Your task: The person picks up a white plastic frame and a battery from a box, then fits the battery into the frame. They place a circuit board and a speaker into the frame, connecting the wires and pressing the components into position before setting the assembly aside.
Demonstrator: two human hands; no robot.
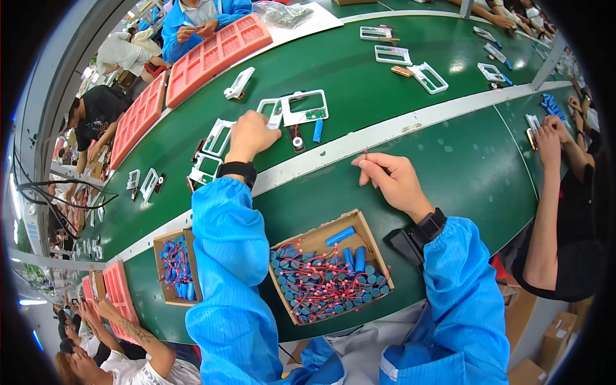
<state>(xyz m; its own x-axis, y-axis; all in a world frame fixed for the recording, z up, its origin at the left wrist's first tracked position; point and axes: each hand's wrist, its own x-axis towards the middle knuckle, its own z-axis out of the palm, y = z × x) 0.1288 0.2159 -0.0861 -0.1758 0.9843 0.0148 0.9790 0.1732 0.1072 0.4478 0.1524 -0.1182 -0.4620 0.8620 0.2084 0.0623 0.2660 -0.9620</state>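
Note:
Over the green conveyor belt, my left hand (pixel 252 136) has its fingers curled at the end of a white plastic frame (pixel 274 110); the fingertips are partly hidden. Beside it lies another white frame (pixel 312 108) with a green circuit board, a blue cylindrical battery (pixel 317 131) and a small round part (pixel 297 142) on wires. My right hand (pixel 393 181) is raised above the near green table, thumb and index finger pinched. A tiny dark reddish tip sticks up from that pinch, too small to name. Close below stands a cardboard box (pixel 371 230) of blue batteries with red wires.
A smaller battery box (pixel 158 273) sits left of my left sleeve. Pink trays (pixel 219 52) line the belt's far side, where a person in blue works. A metal rail (pixel 385 133) divides belt from table. At right, a co-worker's arms (pixel 545 192) reach over the table.

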